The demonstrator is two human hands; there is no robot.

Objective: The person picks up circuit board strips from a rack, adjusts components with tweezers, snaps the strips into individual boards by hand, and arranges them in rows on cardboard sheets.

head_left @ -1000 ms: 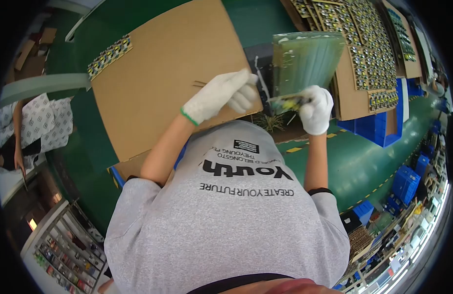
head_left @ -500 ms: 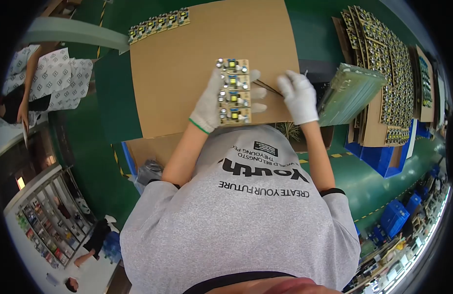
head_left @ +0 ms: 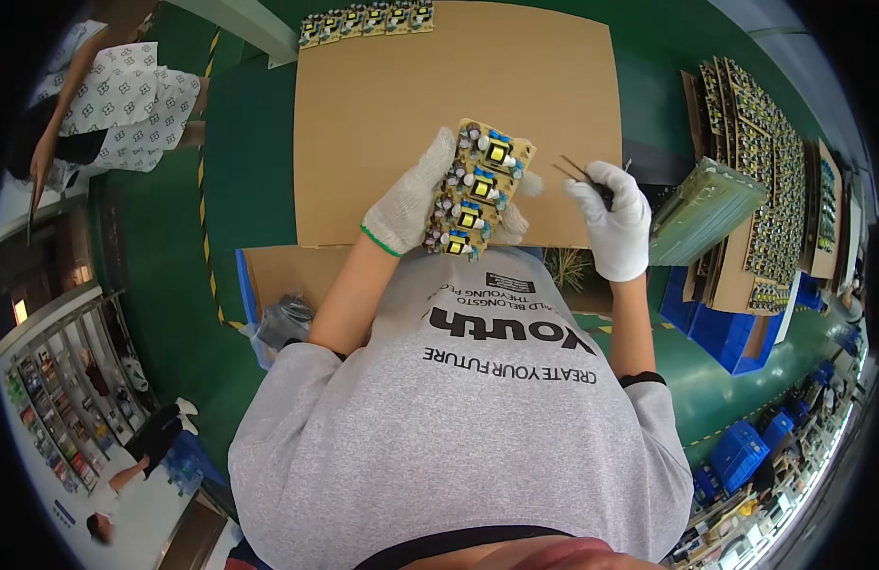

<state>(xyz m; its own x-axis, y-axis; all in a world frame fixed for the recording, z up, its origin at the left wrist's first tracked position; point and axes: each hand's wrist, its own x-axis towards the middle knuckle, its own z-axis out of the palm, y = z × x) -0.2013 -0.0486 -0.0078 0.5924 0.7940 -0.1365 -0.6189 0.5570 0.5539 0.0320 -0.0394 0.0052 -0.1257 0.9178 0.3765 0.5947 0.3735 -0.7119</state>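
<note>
In a white glove with a green cuff edge, my left hand (head_left: 406, 204) is wrapped round a panel of joined circuit boards (head_left: 477, 195). The panel is tilted, its component side up, showing yellow-topped transformers and round capacitors. Some of my left fingers are hidden behind it. My right hand (head_left: 618, 228), gloved too, is closed round dark tweezers (head_left: 576, 169), whose tips are apart and point toward the panel without touching it. Beneath both hands lies a large cardboard sheet (head_left: 363, 142), with a row of similar circuit boards (head_left: 368, 21) along its far left edge.
At right, a greenish block-like stack (head_left: 710, 214) leans beside layered cardboard loaded with circuit boards (head_left: 772, 171), above a blue bin (head_left: 710, 332). Thin bristly strands (head_left: 568, 271) show below the sheet. A plastic bag (head_left: 286, 321) sits at lower left. Other people are at far left.
The panel has tilted in my left hand and looks closer to the camera. My right hand has lifted off the cardboard, raising the tweezers. The whole view has shifted slightly.
</note>
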